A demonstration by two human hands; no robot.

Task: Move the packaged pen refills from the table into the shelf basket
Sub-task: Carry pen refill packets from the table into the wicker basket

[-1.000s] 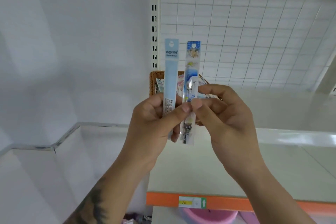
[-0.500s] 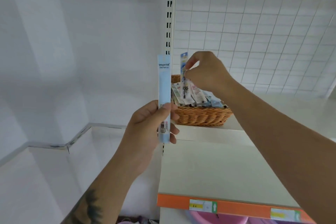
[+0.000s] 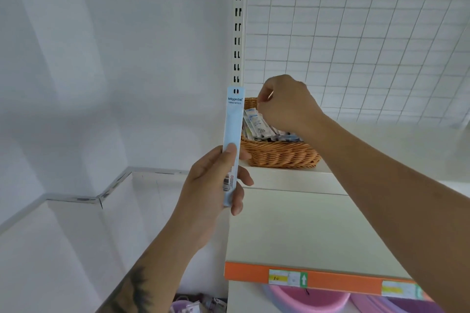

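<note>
Refill pack [image 3: 232, 134], pale blue, slim, barcoded

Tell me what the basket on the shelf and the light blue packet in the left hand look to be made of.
The basket looks like woven wicker or rattan, though a plastic imitation can't be ruled out: tan strands run in ribbed rows along its wall. The light blue packet looks like a thin plastic sleeve, possibly over a card insert: flat, smooth, slightly glossy, with printed lettering and a barcode. The left hand holds it upright.
</note>
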